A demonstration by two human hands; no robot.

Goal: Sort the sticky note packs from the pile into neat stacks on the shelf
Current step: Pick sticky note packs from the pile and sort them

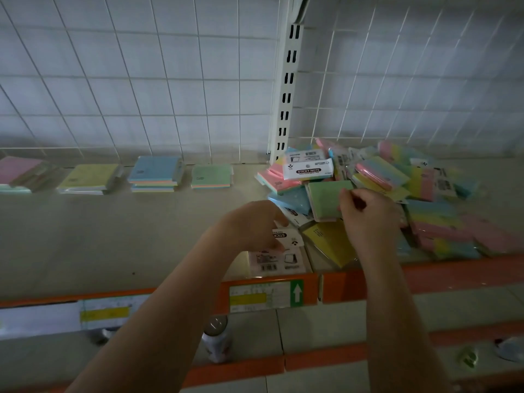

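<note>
On the pale grey shelf point(113, 236) with an orange front edge, a loose pile of plastic-wrapped pastel sticky note packs point(397, 191) lies at the right, against the white wire-grid back panel point(141, 80). The right hand point(368, 219) reaches into the pile, its fingers point(347, 198) pinching the edge of a green square pack point(329, 199) that tilts upward. The left hand point(255, 225) curls its fingers round a white-labelled pack point(286, 239) at the pile's near edge, above a pink pack with a printed back point(276, 262). Along the back, well apart from the pile, stand four neat stacks: pink point(21, 173), yellow-green point(90, 178), blue point(156, 173) and green point(211, 175).
</note>
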